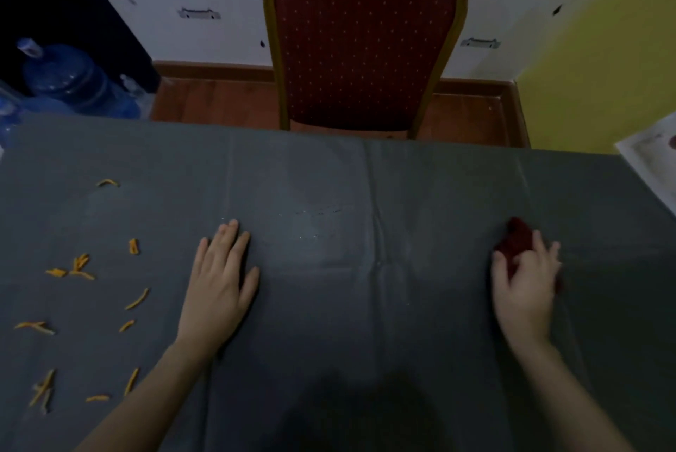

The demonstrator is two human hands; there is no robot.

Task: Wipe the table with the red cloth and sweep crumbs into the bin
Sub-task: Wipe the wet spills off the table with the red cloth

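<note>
A table covered with a grey cloth fills the lower view. My right hand presses on a bunched dark red cloth at the right side, fingers curled over it. My left hand lies flat on the grey surface left of centre, fingers apart and holding nothing. Several orange crumb strips are scattered over the left part of the table, to the left of my left hand. No bin is in view.
A red padded chair with a gold frame stands against the far table edge. Blue water jugs sit on the floor at the back left. White paper lies at the right edge.
</note>
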